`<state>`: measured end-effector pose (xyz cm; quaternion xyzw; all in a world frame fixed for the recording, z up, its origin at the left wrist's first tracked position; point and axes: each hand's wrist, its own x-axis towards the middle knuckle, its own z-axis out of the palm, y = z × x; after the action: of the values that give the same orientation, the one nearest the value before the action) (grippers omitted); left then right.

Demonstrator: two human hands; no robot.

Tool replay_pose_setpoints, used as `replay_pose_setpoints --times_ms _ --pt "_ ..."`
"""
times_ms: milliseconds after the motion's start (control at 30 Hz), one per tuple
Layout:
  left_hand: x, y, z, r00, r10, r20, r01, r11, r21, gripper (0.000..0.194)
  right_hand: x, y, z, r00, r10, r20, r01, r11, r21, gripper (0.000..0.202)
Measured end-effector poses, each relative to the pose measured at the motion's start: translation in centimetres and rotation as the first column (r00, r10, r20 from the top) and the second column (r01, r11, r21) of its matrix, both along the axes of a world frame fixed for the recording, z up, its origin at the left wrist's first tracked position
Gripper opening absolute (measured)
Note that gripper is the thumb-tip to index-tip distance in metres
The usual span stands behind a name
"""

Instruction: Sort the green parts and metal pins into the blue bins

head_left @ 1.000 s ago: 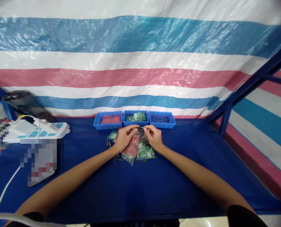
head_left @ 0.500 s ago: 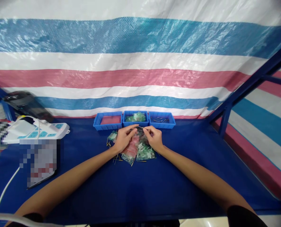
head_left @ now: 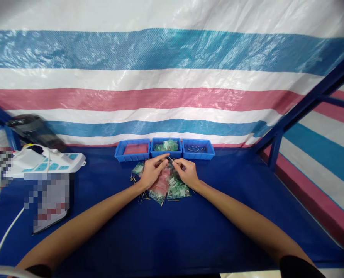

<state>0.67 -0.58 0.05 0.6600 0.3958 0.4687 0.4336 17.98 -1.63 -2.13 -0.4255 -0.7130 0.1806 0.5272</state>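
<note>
A thin, shiny metal rod point(head_left: 171, 158) spans the small gap between my two hands. Its far end meets the fingertips of my left hand point(head_left: 151, 173), which is closed in a pinch. The near end is pinched by the thumb and finger of my right hand point(head_left: 188, 172). Below them lies a pile of small clear bags, among them a pink bag point(head_left: 160, 184) and green bags point(head_left: 179, 189) with pale pieces inside. Loose thin pins with brass-coloured parts, such as this pin point(head_left: 173, 200), lie around the pile, partly under my hands.
Behind my hands stand three blue trays: the left tray point(head_left: 131, 157) holds something pink, the middle tray point(head_left: 166, 153) green bags, the right tray point(head_left: 199, 156) thin metal pieces. A white power strip point(head_left: 70, 162), cables and a dark bottle point(head_left: 34, 129) are at left.
The metal rod has turned from nearly level to slanting down toward my right hand. My right hand has shifted slightly left and nearer; my left hand has barely moved.
</note>
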Motion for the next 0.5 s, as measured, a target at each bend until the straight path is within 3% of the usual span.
replay_pose_setpoints --times_ms 500 --pt "-0.15 0.29 -0.55 0.999 0.008 0.048 -0.009 1.000 0.016 0.024 -0.06 0.26 -0.06 1.000 -0.013 0.015 0.013 1.000 -0.023 0.026"
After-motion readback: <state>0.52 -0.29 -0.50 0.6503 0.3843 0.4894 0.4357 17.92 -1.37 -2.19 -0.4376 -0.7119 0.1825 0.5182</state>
